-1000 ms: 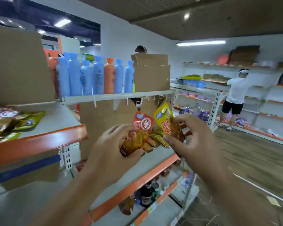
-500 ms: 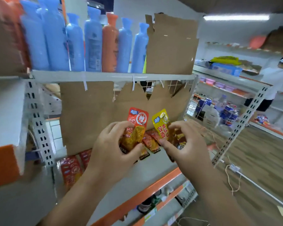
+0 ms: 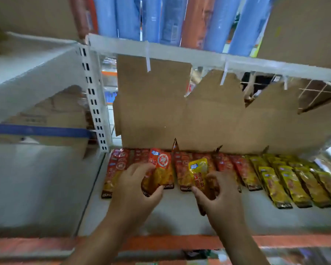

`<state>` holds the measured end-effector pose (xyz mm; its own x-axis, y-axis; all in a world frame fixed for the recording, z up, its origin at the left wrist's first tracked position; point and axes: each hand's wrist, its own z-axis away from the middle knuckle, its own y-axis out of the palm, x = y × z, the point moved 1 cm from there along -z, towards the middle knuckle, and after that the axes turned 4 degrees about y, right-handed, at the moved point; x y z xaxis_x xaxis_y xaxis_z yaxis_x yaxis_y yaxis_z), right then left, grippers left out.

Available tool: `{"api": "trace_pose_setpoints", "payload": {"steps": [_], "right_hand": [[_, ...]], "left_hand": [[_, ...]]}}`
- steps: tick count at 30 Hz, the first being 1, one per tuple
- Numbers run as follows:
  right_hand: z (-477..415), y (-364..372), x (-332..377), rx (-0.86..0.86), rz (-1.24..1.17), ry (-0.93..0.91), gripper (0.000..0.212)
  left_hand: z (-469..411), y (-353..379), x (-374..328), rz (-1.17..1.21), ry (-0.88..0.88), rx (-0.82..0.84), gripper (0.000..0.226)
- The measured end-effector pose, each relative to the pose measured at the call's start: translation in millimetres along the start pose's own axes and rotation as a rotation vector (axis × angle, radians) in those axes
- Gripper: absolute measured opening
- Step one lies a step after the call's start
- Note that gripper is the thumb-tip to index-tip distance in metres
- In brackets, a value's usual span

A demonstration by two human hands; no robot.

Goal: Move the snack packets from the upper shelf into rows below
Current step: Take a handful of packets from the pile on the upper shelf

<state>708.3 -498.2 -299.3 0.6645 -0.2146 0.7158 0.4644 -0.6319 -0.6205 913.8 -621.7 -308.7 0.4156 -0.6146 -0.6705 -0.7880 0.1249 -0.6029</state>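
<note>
My left hand [image 3: 134, 186] grips a red snack packet [image 3: 160, 169], held tilted over the lower shelf [image 3: 180, 217]. My right hand [image 3: 218, 196] grips a small bunch of packets with a yellow snack packet [image 3: 198, 169] on top. Both hands hover just in front of a row of red packets [image 3: 182, 169] that lies along the cardboard back. To the right, a row of yellow packets [image 3: 287, 180] continues the line. The packets under my right palm are mostly hidden.
A torn cardboard sheet [image 3: 180, 115] hangs behind the rows. Blue and orange bottles [image 3: 170, 18] stand on the white shelf above. A white slotted upright [image 3: 94, 96] divides off the left bay with its grey shelf [image 3: 36, 178]. The shelf's orange front edge [image 3: 170, 242] runs below my wrists.
The view has dropped and closed in on the lower shelf. Both hands have carried their packets down and forward to the rows. The grips are unchanged.
</note>
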Motion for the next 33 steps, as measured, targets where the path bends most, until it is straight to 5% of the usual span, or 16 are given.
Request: {"api": "trace_pose_setpoints", "payload": {"steps": [9,17,33], "right_hand": [[-13,49,-65,0.226,0.008,-0.013,0.038],[-14,72,-64,0.219,0.032,-0.052,0.035],[-14,79,-71,0.137,0.033,-0.041,0.039]], "left_hand": [[40,61,16,-0.204,-0.329,-0.133,0.053],[21,69,29,-0.418,-0.25,-0.183,0.037],[10,83,56,-0.628,-0.323,-0.084,0.051]]}}
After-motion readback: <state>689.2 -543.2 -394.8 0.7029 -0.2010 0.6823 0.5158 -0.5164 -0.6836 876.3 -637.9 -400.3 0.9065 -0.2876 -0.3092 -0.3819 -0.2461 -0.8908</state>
